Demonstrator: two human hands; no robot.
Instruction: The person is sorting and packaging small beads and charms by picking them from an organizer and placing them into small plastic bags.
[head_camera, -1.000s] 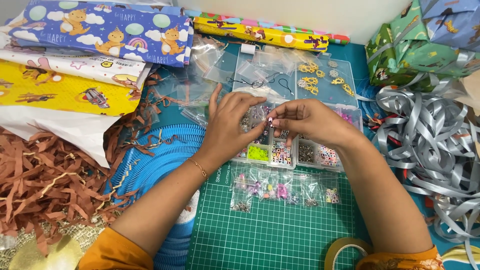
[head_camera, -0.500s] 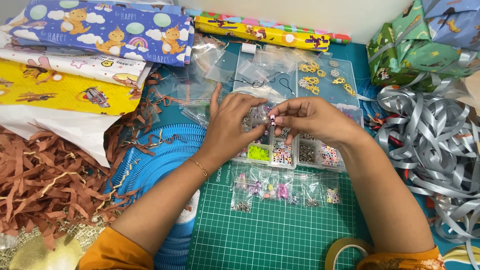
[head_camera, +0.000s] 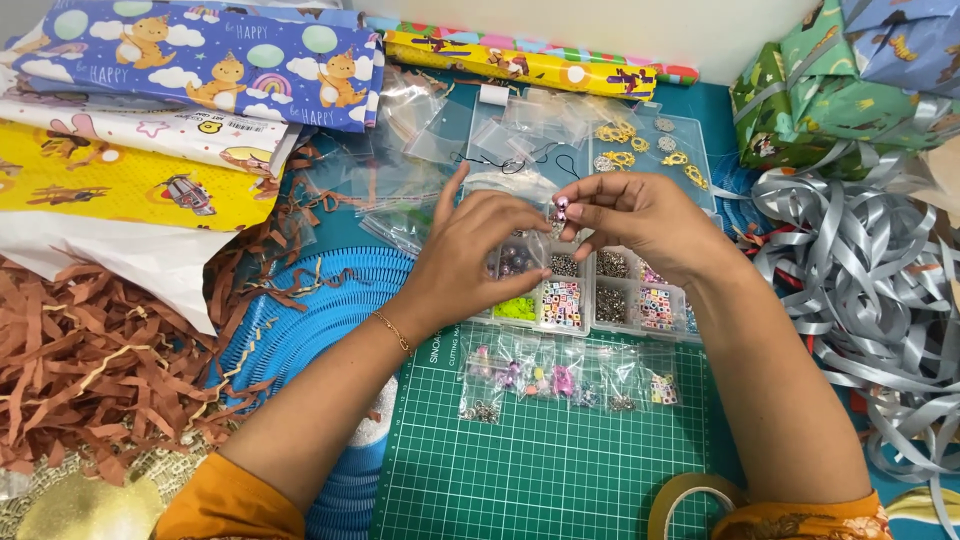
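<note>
Both hands raised toward frame centre-top vs earlier. Pink bead (head_camera: 561, 204) pinched by right hand (head_camera: 640, 215) fingertips; left hand (head_camera: 480, 250) fingers pinch just left, above bead organiser box (head_camera: 610, 300).

You raised both hands away from you, left hand (head_camera: 478, 255) and right hand (head_camera: 640, 222) | pink bead (head_camera: 562, 204) lifted with them, pinched at fingertips | more bead box (head_camera: 600, 295) compartments got uncovered
</note>
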